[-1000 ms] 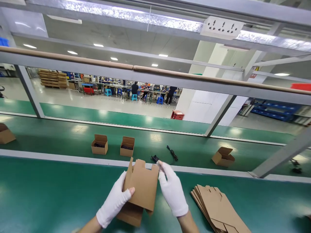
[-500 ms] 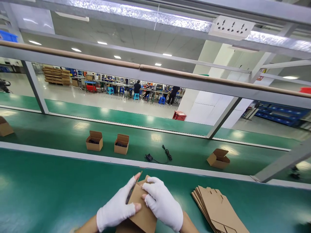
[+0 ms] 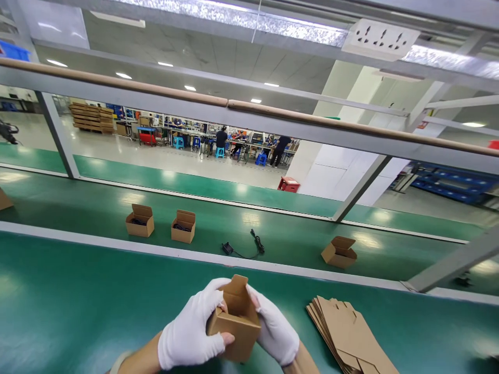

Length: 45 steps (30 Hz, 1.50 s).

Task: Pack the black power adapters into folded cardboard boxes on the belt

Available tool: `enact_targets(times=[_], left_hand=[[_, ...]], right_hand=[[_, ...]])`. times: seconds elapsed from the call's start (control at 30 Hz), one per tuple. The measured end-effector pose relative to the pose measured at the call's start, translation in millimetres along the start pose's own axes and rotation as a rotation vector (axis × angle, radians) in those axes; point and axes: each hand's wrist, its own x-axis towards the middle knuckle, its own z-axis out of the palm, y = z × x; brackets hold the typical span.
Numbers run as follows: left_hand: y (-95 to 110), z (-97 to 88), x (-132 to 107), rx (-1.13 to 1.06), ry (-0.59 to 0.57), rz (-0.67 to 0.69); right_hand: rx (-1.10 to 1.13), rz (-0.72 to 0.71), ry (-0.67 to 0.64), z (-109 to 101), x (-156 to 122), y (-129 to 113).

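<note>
Between my two gloved hands is a small brown cardboard box (image 3: 238, 335), its top uncovered and one flap standing up at the far side. My left hand (image 3: 197, 324) grips the box's left side, the thumb across its front face and fingers at the upper edge. Along the right side lies my right hand (image 3: 273, 324), its fingers closed against the wall and partly hidden behind it. Both white gloves leave the fingertips bare. To the right, a stack of flat cardboard blanks (image 3: 356, 332) lies on the green work surface (image 3: 97, 296).
Beyond a pale ledge (image 3: 156, 251) runs a green belt (image 3: 288, 241). On it stand lidded boxes with dark cables inside (image 3: 140, 223) (image 3: 183, 228), a black adapter with cable (image 3: 245, 252) and another opened box (image 3: 339, 253). A slanted metal post (image 3: 454, 262) rises at the right.
The box has been turned so its opening faces up, and my hands have shifted to its two sides. The boxes and adapter on the belt have moved left.
</note>
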Motion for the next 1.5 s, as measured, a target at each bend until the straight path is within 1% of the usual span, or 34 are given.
enact_targets(times=[0.03,0.1,0.2,0.27,0.33,0.4,0.47,0.53,0.57,0.63,0.73,0.8,0.83,0.87,0.9,0.93,0.97,1.0,1.03,1.07,1.1,1.13,1.17,1.2,1.23,1.27,1.3,1.33,1.37,1.4,1.43,1.5], left_hand=[[0,0.6,0,0.012,0.001,0.001],[-1,1.1,-1,0.035,-0.001,-0.019],[-4,0.1,-5,-0.007,-0.007,-0.033],[-5,-1.4,-9,-0.035,0.002,-0.050],[-5,-2.8,-12,-0.021,0.003,-0.060],[-4,-3.4,-13,0.003,-0.027,-0.027],[-3,-3.0,-14,0.025,-0.055,0.023],[-2,-1.7,-16,0.060,-0.069,0.049],[-2,-0.7,-17,0.079,-0.079,0.058],[-2,1.5,-18,0.108,-0.103,0.076],[-5,3.9,-16,0.092,-0.115,0.097],[-9,3.3,-13,0.070,-0.063,0.125],[-12,2.1,-10,0.072,-0.005,0.139],[-14,0.4,-7,0.082,0.086,0.142],[-16,-1.7,-3,0.099,0.204,0.125],[-18,-3.7,1,0.116,0.339,0.087],[-20,-5.3,4,0.131,0.467,0.039],[-21,-6.0,8,0.138,0.565,-0.002],[-22,-5.5,11,0.138,0.624,-0.021],[-23,-4.0,13,0.134,0.632,-0.012],[-25,-1.7,15,0.127,0.592,0.021],[-28,0.7,15,0.121,0.513,0.071],[-32,2.3,15,0.125,0.410,0.127],[-38,2.0,15,0.146,0.297,0.178],[-45,-1.1,15,0.187,0.191,0.216],[-55,-7.7,15,0.248,0.109,0.230],[-66,-18.0,17,0.327,0.063,0.206],[-79,-31.8,20,0.425,0.045,0.132],[-94,-48.1,24,0.523,0.056,0.022],[-109,-65.9,29,0.621,0.070,-0.126],[-124,-84.0,35,0.710,0.065,-0.279],[-153,-116.1,48,0.769,0.073,-0.417]], right_hand=[[0.078,0.038,-0.050,4,1,2],[0.151,0.071,-0.085,10,3,6],[0.137,0.079,-0.148,7,5,5],[0.098,0.083,-0.209,0,5,-2],[0.005,0.093,-0.241,-6,5,-14],[-0.197,0.120,-0.286,-8,5,-28],[-0.407,0.172,-0.377,-6,7,-38],[-0.526,0.229,-0.454,0,9,-42],[-0.566,0.253,-0.467,4,9,-42],[-0.701,0.270,-0.427,11,9,-39],[-0.922,0.181,-0.281,17,8,-33],[-0.916,0.110,-0.130,15,6,-31],[-0.849,0.078,-0.023,13,5,-30],[-0.749,0.046,0.110,10,4,-28],[-0.630,0.019,0.244,7,3,-26],[-0.503,0.011,0.343,6,2,-21],[-0.377,0.028,0.383,6,1,-15],[-0.261,0.061,0.364,8,1,-7],[-0.159,0.092,0.314,11,0,1],[-0.070,0.099,0.263,16,0,9],[0.005,0.073,0.244,20,0,16],[0.058,0.018,0.268,23,0,21],[0.072,-0.043,0.323,23,1,23],[0.036,-0.089,0.386,21,1,22],[-0.058,-0.103,0.439,16,1,19],[-0.211,-0.086,0.474,8,1,14],[-0.413,-0.045,0.491,-1,0,8],[-0.644,0.013,0.493,-12,0,2],[-0.879,0.085,0.475,-23,-1,-3],[-1.096,0.168,0.436,-33,-1,-8],[-1.278,0.253,0.378,-41,-1,-11],[-1.533,0.401,0.236,-53,3,-12]])
